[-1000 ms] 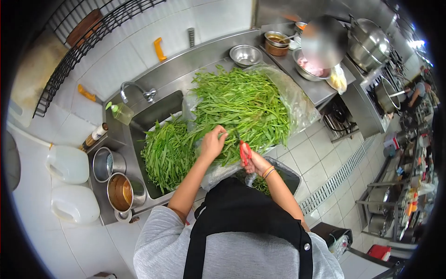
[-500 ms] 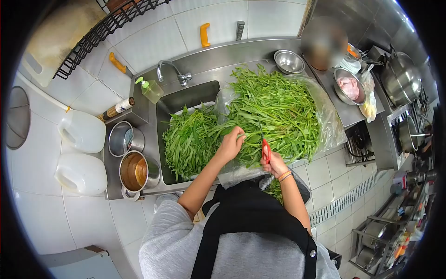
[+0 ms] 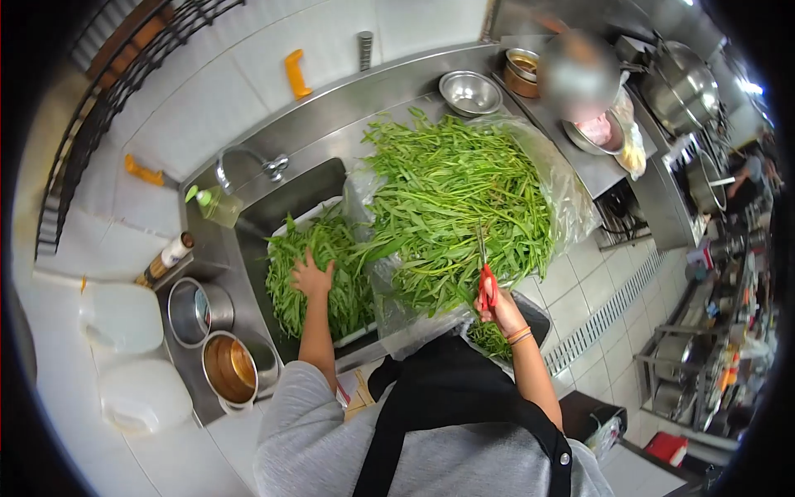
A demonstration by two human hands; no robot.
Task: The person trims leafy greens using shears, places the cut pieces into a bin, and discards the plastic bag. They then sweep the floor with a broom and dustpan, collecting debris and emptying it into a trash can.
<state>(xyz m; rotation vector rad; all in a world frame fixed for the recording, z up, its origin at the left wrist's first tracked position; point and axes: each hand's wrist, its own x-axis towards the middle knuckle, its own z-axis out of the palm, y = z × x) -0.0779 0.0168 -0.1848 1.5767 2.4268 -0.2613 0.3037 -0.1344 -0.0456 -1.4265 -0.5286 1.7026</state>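
Note:
My left hand rests with fingers spread on a heap of cut leafy greens, which look like water spinach, in a white basket inside the sink. My right hand grips red-handled scissors. Their blades point away from me over the near edge of a larger pile of long-stemmed greens. That pile lies on a clear plastic sheet on the steel counter to the right of the sink.
Behind the pile sits a steel bowl; at the right, another bowl holds pale raw meat. Two steel pots stand left of the sink, beside white jugs. Below the counter edge, a dark bin holds green scraps.
My left hand has moved left from the stems by the scissors to the heap in the sink, and its fingers have opened. The scissors have shifted slightly toward me. The whole view has tilted.

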